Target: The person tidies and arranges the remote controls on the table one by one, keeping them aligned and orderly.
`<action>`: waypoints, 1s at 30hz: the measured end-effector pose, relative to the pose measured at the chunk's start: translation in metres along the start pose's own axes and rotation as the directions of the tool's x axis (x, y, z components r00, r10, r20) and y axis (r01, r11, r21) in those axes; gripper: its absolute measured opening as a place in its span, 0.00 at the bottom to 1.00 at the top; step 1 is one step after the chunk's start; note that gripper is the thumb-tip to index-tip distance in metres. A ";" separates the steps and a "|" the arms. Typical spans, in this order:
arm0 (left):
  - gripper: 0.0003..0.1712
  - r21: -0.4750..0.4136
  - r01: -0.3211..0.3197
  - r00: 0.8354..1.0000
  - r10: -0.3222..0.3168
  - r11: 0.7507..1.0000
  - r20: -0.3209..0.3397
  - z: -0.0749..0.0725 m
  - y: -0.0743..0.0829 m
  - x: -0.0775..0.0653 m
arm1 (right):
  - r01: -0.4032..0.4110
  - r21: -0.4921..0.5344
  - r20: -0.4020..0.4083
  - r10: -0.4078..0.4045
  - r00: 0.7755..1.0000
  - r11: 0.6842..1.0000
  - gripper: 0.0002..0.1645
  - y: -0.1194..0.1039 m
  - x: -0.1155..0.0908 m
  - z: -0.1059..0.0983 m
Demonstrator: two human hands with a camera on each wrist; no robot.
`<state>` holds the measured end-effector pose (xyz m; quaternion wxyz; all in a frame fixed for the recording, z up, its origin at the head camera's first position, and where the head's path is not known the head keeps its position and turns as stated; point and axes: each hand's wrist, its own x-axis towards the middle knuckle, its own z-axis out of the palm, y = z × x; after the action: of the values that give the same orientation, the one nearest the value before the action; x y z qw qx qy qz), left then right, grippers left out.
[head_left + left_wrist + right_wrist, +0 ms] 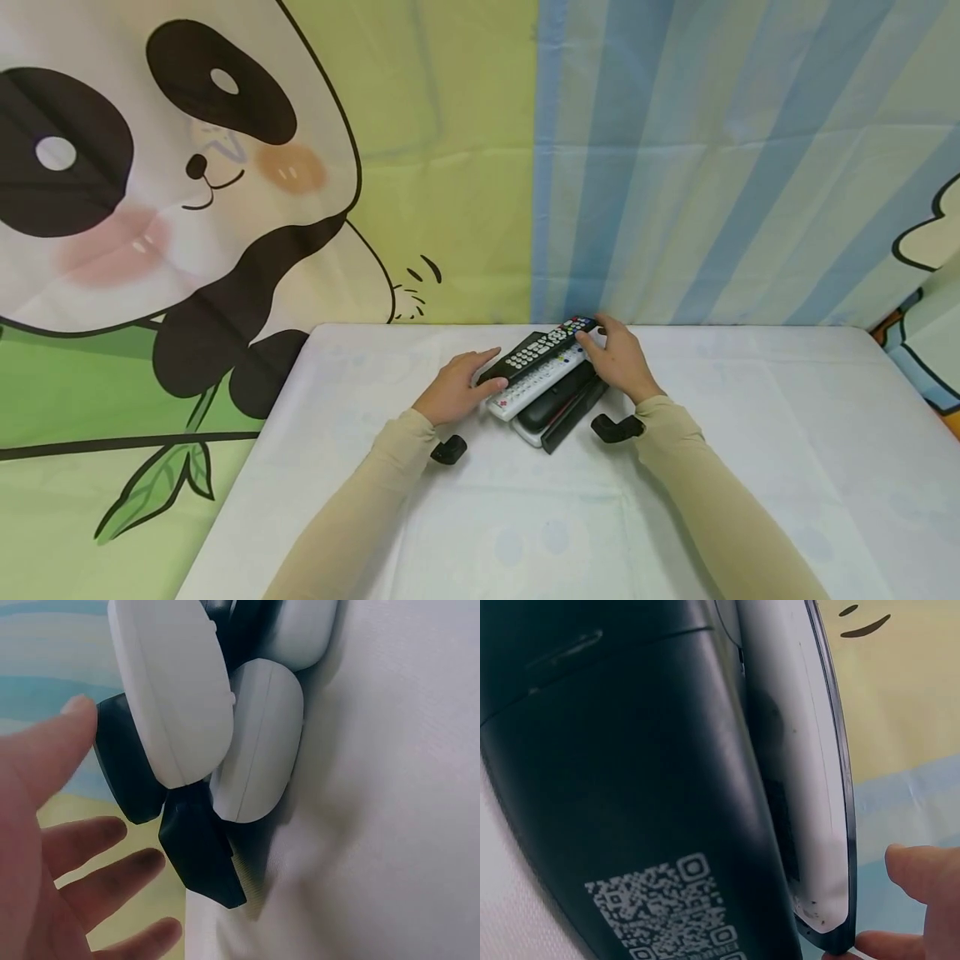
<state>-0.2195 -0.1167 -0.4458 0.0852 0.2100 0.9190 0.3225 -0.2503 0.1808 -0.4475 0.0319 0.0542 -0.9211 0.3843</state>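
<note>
A pile of remote controls [555, 402] lies near the middle of the far edge of the white-covered table [765, 450]. A black remote with pale buttons [534, 353] slants along the top, just beside a white remote [536, 387]. The left hand [456, 387] is at the black remote's nearer end, fingers spread, gripping nothing; thumb contact is unclear. The right hand [621, 357] is at the other end, thumb lifted clear, fingers loosely parted; whether the fingertips touch, I cannot tell.
</note>
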 end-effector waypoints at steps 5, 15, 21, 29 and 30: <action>0.35 -0.029 -0.010 1.000 0.009 1.000 -0.022 0.002 0.000 0.003 | -0.004 0.017 0.008 0.004 1.000 1.000 0.40 -0.001 -0.001 0.000; 0.32 -0.063 -0.035 0.996 0.030 0.997 -0.079 0.007 -0.004 0.008 | -0.047 0.075 -0.023 0.049 0.999 0.996 0.38 -0.008 -0.002 0.001; 0.36 -0.086 -0.059 0.993 0.050 0.995 -0.103 0.003 -0.001 0.004 | -0.064 0.094 -0.027 0.067 0.997 0.993 0.36 -0.010 -0.002 -0.001; 0.35 -0.108 -0.113 0.980 0.093 0.988 -0.178 0.000 0.003 -0.003 | -0.056 0.160 -0.116 0.075 0.990 0.986 0.30 -0.015 0.001 0.001; 0.35 -0.119 -0.127 0.976 0.103 0.985 -0.189 -0.001 0.003 -0.004 | -0.058 0.173 -0.125 0.081 0.989 0.983 0.29 -0.016 0.001 0.002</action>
<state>-0.2150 -0.1168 -0.4433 -0.0047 0.2265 0.8862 0.4042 -0.2495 0.1685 -0.4375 0.0741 -0.0009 -0.8825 0.4644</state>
